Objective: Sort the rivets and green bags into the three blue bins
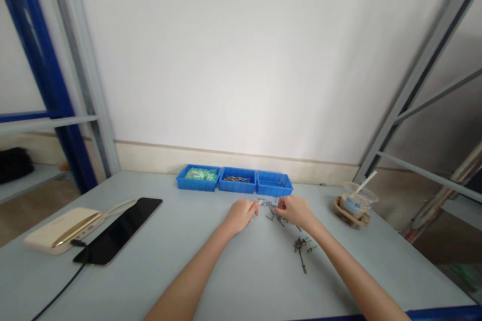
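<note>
Metal fasteners [279, 219], axes at mixed angles

head | from above, behind left hand [241, 212] and right hand [295, 210] | faces forward, slightly down | mid-range | wall [241, 60] beyond

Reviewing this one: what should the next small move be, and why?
Probably the right hand should draw one piece clear of the scattered metal pieces: its fingertips are right at them, and several overlap. The left hand is just beside them, perhaps ready to steady the rest. Whether either hand grips one is too small to tell.
</note>
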Action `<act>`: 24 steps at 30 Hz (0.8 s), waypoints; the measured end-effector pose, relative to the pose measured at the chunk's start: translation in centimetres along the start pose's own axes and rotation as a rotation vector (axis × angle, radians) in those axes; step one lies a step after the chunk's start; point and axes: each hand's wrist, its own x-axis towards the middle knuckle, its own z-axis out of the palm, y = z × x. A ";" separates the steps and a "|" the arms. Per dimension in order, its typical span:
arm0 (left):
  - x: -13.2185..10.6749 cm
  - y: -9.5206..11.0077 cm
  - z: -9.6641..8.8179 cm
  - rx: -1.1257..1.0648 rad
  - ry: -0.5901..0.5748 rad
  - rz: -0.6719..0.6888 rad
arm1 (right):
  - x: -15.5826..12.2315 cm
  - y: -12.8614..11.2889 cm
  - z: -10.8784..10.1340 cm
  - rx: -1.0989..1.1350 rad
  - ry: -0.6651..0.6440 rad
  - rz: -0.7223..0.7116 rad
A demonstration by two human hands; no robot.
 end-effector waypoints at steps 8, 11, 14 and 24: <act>-0.3 0.4 0.5 0.098 -0.004 0.021 | -2.6 0.6 2.9 -0.051 -0.095 -0.089; -0.4 0.1 0.7 0.159 0.030 0.063 | -2.3 0.3 2.8 -0.080 -0.133 -0.127; -0.5 0.0 0.9 0.185 0.069 0.175 | -1.8 0.0 2.2 -0.049 -0.174 -0.179; -0.4 0.7 1.0 0.153 0.150 0.343 | 0.2 -0.2 0.7 0.619 -0.221 -0.298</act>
